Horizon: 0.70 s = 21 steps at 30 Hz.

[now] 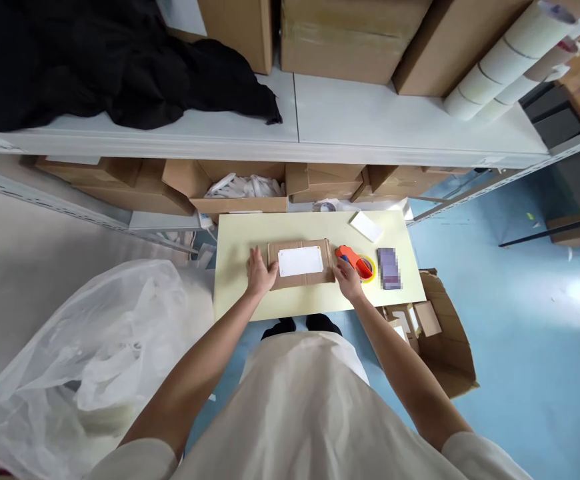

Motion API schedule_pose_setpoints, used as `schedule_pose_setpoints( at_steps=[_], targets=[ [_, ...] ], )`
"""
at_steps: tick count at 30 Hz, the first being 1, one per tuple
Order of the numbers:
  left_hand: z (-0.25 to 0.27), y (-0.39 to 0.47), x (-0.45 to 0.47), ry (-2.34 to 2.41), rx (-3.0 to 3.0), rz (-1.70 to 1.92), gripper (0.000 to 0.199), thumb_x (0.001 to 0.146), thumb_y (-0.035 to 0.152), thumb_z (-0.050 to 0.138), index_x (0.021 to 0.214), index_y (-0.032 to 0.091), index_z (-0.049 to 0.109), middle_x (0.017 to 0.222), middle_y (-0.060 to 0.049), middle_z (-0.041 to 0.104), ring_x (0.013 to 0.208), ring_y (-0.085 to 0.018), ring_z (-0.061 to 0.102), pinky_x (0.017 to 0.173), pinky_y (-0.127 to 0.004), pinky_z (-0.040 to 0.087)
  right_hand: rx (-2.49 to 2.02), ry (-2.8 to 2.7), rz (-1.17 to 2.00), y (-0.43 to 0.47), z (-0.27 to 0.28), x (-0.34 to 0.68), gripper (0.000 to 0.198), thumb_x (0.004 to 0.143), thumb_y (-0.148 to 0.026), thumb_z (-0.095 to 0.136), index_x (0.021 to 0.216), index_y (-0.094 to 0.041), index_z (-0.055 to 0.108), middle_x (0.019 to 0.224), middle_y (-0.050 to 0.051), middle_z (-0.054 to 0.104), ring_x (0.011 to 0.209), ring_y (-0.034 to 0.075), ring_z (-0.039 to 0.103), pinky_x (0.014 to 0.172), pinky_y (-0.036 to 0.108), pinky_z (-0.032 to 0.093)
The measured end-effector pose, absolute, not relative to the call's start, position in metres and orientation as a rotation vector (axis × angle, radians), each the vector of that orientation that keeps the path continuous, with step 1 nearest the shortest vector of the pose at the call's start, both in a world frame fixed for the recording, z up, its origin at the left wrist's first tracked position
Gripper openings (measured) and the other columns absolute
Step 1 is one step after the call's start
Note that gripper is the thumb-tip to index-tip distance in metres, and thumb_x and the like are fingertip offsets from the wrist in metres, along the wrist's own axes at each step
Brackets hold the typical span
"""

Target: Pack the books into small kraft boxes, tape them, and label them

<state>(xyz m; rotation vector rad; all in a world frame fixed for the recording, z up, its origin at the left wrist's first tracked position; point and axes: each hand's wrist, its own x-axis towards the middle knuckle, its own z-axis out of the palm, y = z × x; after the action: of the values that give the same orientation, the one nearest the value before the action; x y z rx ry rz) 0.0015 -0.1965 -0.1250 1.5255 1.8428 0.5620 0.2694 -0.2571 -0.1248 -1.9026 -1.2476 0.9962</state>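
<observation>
A flat brown cardboard box (304, 281) lies on the small pale-yellow table (240, 230), with a white label (301, 261) on its top. At the box's left end, my left hand (261, 272) has its fingers spread and its thumb at the cardboard. My right hand (349, 280) is closed, its bent fingers at the box's right edge and partly hidden. Just beside that hand is an orange tape dispenser (354, 257) with a roll of yellow tape (373, 269).
A pixelated dark phone-like rectangle (389, 269) and a white block (365, 227) share the table. Below its right side stands an open carton (445, 340). A large translucent plastic bag (95, 360) is at left. Shelves (350, 120) with cartons and black cloth (135, 73) rise behind.
</observation>
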Motion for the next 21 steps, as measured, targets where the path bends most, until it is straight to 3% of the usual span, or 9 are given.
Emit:
schedule_pose_setpoints(
  at_steps=[6,14,21],
  targets=[
    [-0.094,-0.189,0.043,1.55,2.072,0.409,0.074,0.074,0.044,0.064,0.136,0.016,0.038,0.153,-0.019,0.015,0.14,-0.038,0.013,0.11,-0.055,0.014,-2.062,-1.502,0.544,-0.297,-0.132,0.325,0.044,0.082,-0.038,0.051,0.12,-0.015,0.053,0.118,0.017,0.057,0.113,0.031,0.051,0.096,0.049,0.042],
    [-0.086,-0.165,0.106,1.186,2.318,0.036,0.114,0.047,0.057,0.078,0.144,0.024,0.029,0.155,-0.018,0.007,0.139,-0.045,0.008,0.107,-0.061,0.002,-2.325,-1.661,0.828,-0.262,-0.149,0.332,0.049,0.081,-0.039,0.056,0.123,-0.015,0.05,0.109,0.019,0.059,0.109,0.035,0.052,0.091,0.046,0.04],
    [-0.082,-0.159,0.111,1.194,2.343,-0.223,0.12,0.043,0.058,0.08,0.145,0.029,0.024,0.153,-0.017,0.017,0.135,-0.043,0.02,0.107,-0.061,0.003,-2.334,-1.787,0.977,-0.253,-0.162,0.335,0.033,0.085,-0.03,0.049,0.11,-0.009,0.051,0.089,0.019,0.065,0.088,0.03,0.059,0.088,0.043,0.035]
  ],
)
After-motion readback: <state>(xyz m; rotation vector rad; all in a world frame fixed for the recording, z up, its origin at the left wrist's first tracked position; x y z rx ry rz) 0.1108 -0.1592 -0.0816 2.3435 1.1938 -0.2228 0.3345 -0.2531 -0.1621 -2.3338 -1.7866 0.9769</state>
